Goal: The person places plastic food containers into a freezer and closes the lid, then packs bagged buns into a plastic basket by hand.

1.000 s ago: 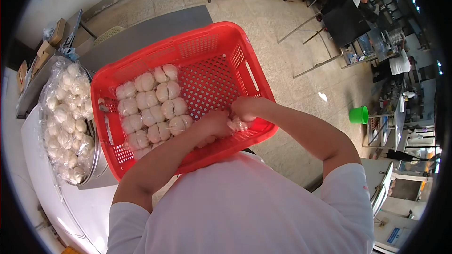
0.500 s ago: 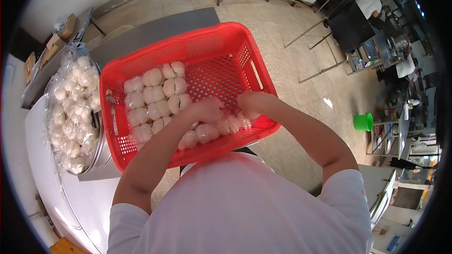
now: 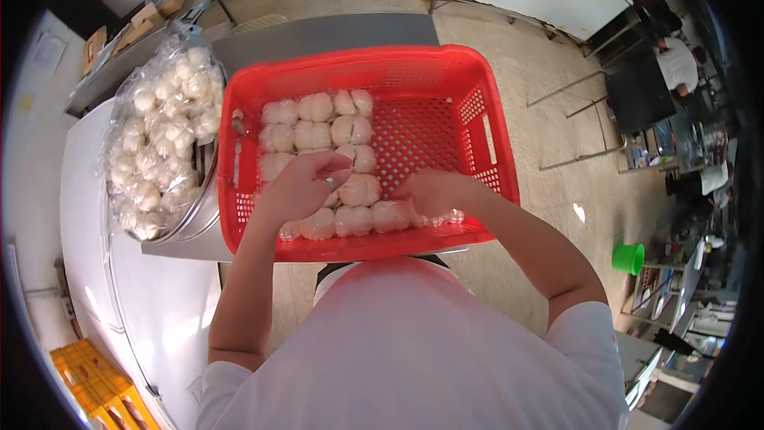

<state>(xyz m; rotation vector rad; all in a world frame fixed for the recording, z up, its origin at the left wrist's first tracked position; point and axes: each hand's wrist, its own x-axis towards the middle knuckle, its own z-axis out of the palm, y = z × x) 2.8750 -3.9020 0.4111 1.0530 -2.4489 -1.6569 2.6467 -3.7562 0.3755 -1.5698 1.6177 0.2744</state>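
A red basket [image 3: 358, 253] holds rows of round white buns [image 3: 316, 107] wrapped in clear plastic, packed on its left side and along the near edge. My left hand [image 3: 306, 183], with a ring on one finger, hovers over the left rows, its fingers apart and nothing in them. At the near right corner my right hand [image 3: 438, 193] has its fingers curled down on the end of a bag of buns [image 3: 390, 216]; its fingertips are partly hidden.
Left of the basket, a large clear bag of white buns [image 3: 163, 139] lies on a round metal tray. Yellow crates [image 3: 99, 382] stand at the lower left. At the right are a green bucket [image 3: 628, 258], a black-topped table [image 3: 639, 95] and people in white shirts [image 3: 676, 64].
My left hand has let go of the near bag and moved left over the other rows. My right hand stays at the near right corner. The view has turned, shifting the basket right.
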